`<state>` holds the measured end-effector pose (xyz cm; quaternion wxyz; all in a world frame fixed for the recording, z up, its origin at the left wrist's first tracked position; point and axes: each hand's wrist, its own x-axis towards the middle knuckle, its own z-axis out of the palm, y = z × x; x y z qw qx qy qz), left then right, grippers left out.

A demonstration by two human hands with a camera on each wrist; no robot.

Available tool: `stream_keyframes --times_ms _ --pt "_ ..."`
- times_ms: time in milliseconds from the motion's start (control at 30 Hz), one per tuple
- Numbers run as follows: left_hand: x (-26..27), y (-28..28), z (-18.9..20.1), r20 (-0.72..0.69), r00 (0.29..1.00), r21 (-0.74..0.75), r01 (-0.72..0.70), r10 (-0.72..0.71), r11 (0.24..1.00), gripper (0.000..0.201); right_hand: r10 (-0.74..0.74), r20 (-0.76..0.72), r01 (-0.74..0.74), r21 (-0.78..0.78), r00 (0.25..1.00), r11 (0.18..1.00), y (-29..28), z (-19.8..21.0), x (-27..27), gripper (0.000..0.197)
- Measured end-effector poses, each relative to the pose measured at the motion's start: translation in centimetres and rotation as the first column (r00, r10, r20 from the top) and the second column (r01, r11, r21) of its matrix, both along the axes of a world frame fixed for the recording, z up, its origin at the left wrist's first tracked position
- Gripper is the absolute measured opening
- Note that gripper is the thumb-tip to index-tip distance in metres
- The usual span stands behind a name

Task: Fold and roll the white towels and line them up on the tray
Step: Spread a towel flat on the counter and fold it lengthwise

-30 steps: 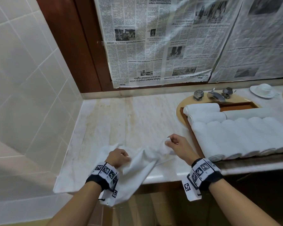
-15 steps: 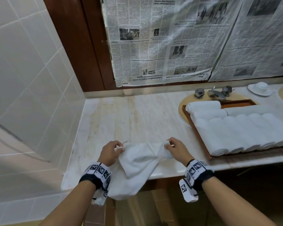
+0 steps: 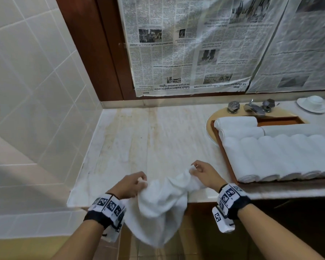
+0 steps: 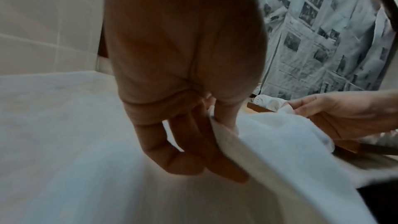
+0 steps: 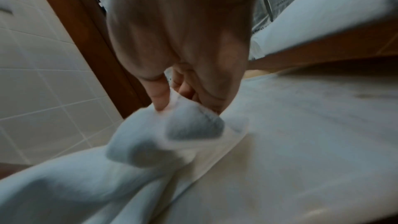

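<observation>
A loose white towel sags between my two hands at the front edge of the marble counter, and its lower part hangs below the edge. My left hand pinches one corner of the towel. My right hand pinches the other corner of the towel between thumb and fingers. To the right, a brown wooden tray holds several rolled white towels side by side, with more rolls lying crosswise behind them.
The marble counter runs from the tiled left wall to the tray. Behind the tray are a metal tap with two knobs and a white saucer. Newspaper covers the back wall.
Both hands have drawn the towel back toward the counter's front edge and lifted it off the counter; it now hangs bunched between them instead of lying partly spread on the marble.
</observation>
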<state>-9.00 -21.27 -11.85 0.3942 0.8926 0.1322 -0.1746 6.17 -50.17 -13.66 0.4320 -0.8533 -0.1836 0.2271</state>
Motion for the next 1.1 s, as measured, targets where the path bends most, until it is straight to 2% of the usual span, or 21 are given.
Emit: stream_keyframes --times_ms 133,233,300,433,533,633,867,933,1033,1100 --pt "1.2 0.5 4.3 0.187 0.973 -0.119 -0.117 0.138 0.986 0.010 -0.055 -0.025 0.057 0.111 0.998 0.992 -1.6 2.1 0.9 0.004" --pt "1.6 0.6 6.6 0.218 0.956 -0.156 -0.163 0.194 0.974 0.011 -0.082 -0.008 0.082 0.170 0.997 0.982 -2.2 3.5 1.5 0.005" --pt "1.3 0.4 7.3 0.231 0.949 -0.142 -0.184 0.213 0.973 0.011 -0.073 0.025 0.068 0.178 0.997 0.982 -2.5 4.4 1.7 0.006" --pt "0.9 1.2 8.0 0.324 0.877 -0.226 -0.292 0.354 0.929 0.008 -0.138 0.120 0.112 0.202 0.983 0.973 -3.7 6.1 2.0 0.015" --pt "1.1 2.8 8.6 0.364 0.834 -0.247 -0.344 0.415 0.906 0.012 -0.176 0.207 0.137 0.189 0.962 0.972 -4.4 7.9 2.6 0.010" --pt "1.8 4.0 9.8 0.405 0.799 -0.237 -0.377 0.443 0.896 0.007 -0.177 0.242 0.128 0.203 0.954 0.971 -4.7 9.7 3.3 0.013" --pt "3.4 4.8 12.2 0.521 0.740 -0.166 -0.401 0.425 0.901 0.013 -0.151 0.330 0.097 0.174 0.932 0.980 -3.8 12.7 4.7 0.029" --pt "3.8 4.7 13.0 0.559 0.721 -0.139 -0.407 0.411 0.903 0.017 -0.154 0.346 0.093 0.185 0.925 0.978 -3.7 13.8 5.1 0.026" --pt "4.3 4.9 13.8 0.601 0.706 -0.106 -0.395 0.375 0.913 0.018 -0.153 0.342 0.086 0.205 0.927 0.975 -3.7 15.0 6.1 0.009" --pt "4.7 5.2 14.0 0.609 0.709 -0.098 -0.376 0.355 0.921 0.015 -0.159 0.343 0.087 0.217 0.926 0.972 -3.8 15.6 6.8 0.011"
